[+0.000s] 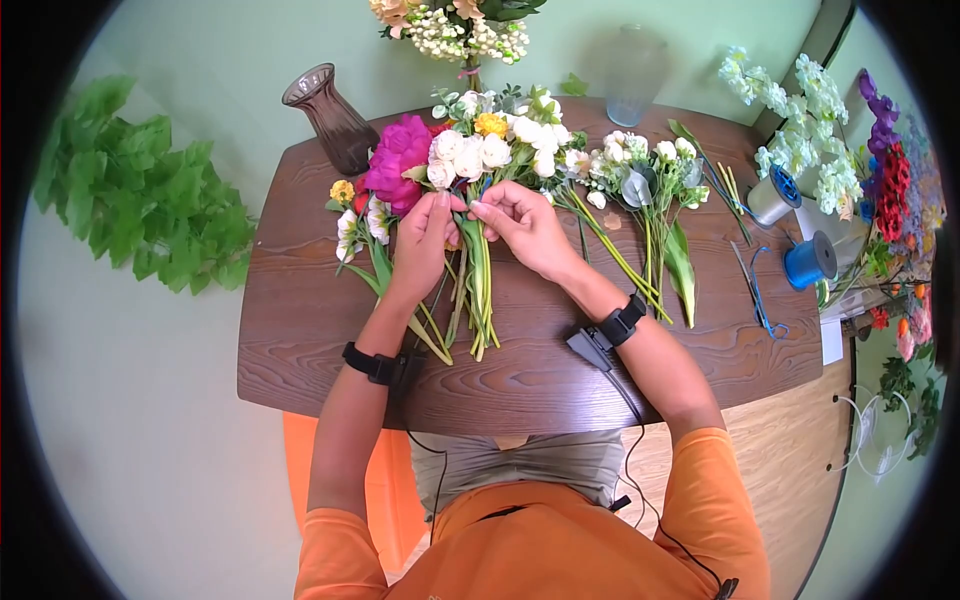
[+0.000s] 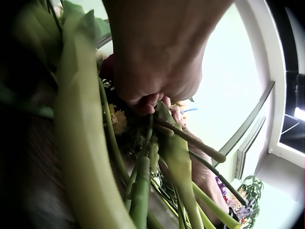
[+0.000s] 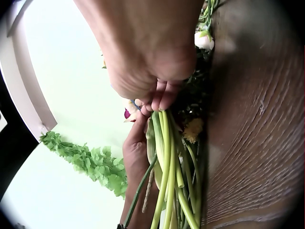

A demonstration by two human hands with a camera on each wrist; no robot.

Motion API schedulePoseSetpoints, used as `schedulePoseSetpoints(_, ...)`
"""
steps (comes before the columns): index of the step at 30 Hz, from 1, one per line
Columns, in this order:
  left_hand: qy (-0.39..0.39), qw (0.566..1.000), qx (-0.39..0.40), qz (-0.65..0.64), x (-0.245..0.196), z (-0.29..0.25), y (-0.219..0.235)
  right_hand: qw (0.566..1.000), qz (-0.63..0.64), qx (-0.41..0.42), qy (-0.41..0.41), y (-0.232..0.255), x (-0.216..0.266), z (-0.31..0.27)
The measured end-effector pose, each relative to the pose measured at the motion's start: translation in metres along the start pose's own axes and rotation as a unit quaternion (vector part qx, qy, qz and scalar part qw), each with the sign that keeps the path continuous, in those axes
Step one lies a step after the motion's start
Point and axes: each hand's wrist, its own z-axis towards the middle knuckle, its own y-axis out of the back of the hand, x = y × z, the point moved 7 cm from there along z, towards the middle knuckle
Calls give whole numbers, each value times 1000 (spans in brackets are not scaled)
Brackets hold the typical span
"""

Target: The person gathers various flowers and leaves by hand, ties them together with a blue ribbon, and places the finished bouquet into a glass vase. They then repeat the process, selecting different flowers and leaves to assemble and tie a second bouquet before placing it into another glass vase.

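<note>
Both hands meet at the neck of a bouquet with white blooms (image 1: 468, 158), a magenta bloom (image 1: 398, 165) and green stems (image 1: 480, 290) (image 3: 167, 162). A small piece of blue tie (image 1: 487, 185) (image 2: 190, 109) shows between the fingertips. My left hand (image 1: 428, 235) (image 2: 157, 57) (image 3: 136, 157) pinches at the neck from the left, thumb and fingers curled. From the right, my right hand (image 1: 525, 228) (image 3: 147, 57) pinches at the same place, its fingertips close to the left ones. The fingers partly hide the tie, so its exact path cannot be told.
White flowers with stems (image 1: 655, 180) lie to the right, near a white spool (image 1: 774, 195) and a blue spool (image 1: 808, 262). Cut blue strands (image 1: 762, 300) lie beside them. A dark glass vase (image 1: 335, 120) and a clear vase (image 1: 635, 80) stand behind. Cables hang below the wrists.
</note>
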Motion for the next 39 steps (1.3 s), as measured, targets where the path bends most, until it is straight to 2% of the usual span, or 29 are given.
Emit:
schedulePoseSetpoints(6,7,998,-55,8,9,4,7,1000,7,21,-13,-1,-6,-2)
schedulePoseSetpoints(10,16,998,-58,13,12,4,10,999,-23,25,2,-1,-6,-1)
schedulePoseSetpoints(13,5,999,-16,-47,5,4,13,996,-91,8,3,1,-2,-3)
schedulePoseSetpoints(15,-4,998,-29,47,-7,2,21,993,-122,1,-7,2,-3,-2)
schedulePoseSetpoints(16,0,998,-30,47,-13,0,21,993,-120,1,-11,1,-5,-2)
schedulePoseSetpoints(19,-7,989,-28,147,-36,-3,22,999,15,-46,8,2,-6,1)
schedulePoseSetpoints(20,-3,989,-29,147,-41,-4,20,999,16,-45,5,2,-5,1)
schedulePoseSetpoints(22,-33,983,1,181,-54,-6,11,997,-75,-27,-7,3,-5,0)
schedulePoseSetpoints(23,-83,973,2,217,-61,-6,8,997,-77,-24,-9,3,-6,1)
schedulePoseSetpoints(24,-81,973,2,216,-65,-5,6,997,-77,-23,-11,4,-7,0)
schedulePoseSetpoints(26,-198,917,15,345,-90,-9,-8,996,-82,-20,-17,3,-3,0)
schedulePoseSetpoints(30,-184,913,34,362,-98,-8,-25,996,-88,-20,-15,4,-2,-1)
schedulePoseSetpoints(32,-255,893,59,367,-105,-9,-37,996,-91,-19,-7,4,1,-1)
schedulePoseSetpoints(36,-210,894,22,394,-106,-7,-33,996,-81,-18,-14,5,-4,0)
schedulePoseSetpoints(39,-142,914,-55,376,-94,-7,-1,999,-7,-35,-16,6,-10,2)
